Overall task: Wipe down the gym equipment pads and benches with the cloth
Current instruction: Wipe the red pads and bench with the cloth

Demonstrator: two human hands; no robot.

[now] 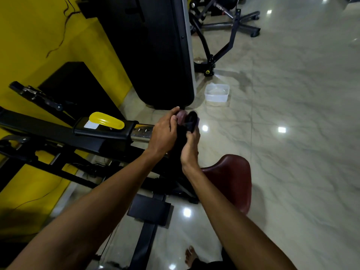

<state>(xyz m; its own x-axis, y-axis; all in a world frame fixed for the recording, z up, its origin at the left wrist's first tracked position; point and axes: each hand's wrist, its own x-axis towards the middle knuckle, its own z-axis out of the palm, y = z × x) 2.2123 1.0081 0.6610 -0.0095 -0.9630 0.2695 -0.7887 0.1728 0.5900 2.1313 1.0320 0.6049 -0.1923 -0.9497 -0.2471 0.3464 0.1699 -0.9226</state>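
Over right hand [190, 148], dark cloth [191, 120], left hand [164, 133] gripping maroon pad [182, 115]

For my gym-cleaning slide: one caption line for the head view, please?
Left hand grips a small maroon round pad while the right hand holds a black cloth against it.

Both forearms reach forward; the left grip [164, 131] curls round a maroon round pad [182, 115] (thumb raised), the right grip [190, 148] holds a black cloth [191, 119].

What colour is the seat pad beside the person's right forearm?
Dark red, close to maroon: the seat pad shows best in the head view, the only one here.
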